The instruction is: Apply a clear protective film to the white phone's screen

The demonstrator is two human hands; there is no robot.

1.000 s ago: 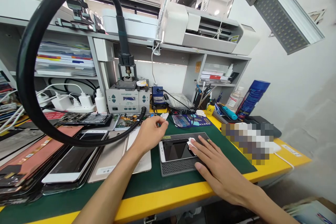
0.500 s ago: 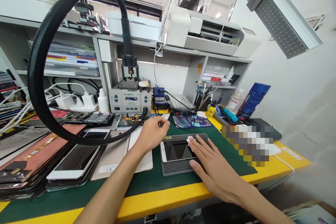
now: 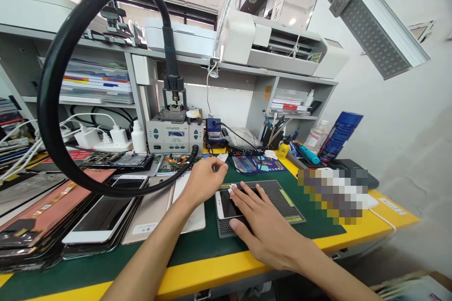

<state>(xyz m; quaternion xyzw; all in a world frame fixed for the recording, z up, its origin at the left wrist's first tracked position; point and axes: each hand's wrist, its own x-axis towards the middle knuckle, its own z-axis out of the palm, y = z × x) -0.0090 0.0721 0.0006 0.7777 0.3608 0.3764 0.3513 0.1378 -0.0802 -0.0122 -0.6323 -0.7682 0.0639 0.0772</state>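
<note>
Phone (image 3: pixel 225 205) at left edge of pad (image 3: pixel 278 195); right hand (image 3: pixel 264 226) flat over it, fingers apart, tissue (image 3: pixel 231 188) under fingertips; left hand (image 3: pixel 205 178) near far left corner, fingertips together.

Phone (image 3: pixel 228 204) on mat (image 3: pixel 280 197), phone stack (image 3: pixel 106 211) to its left, hot-air station (image 3: pixel 175 138) behind left, bottle (image 3: pixel 317 135) behind right.
</note>
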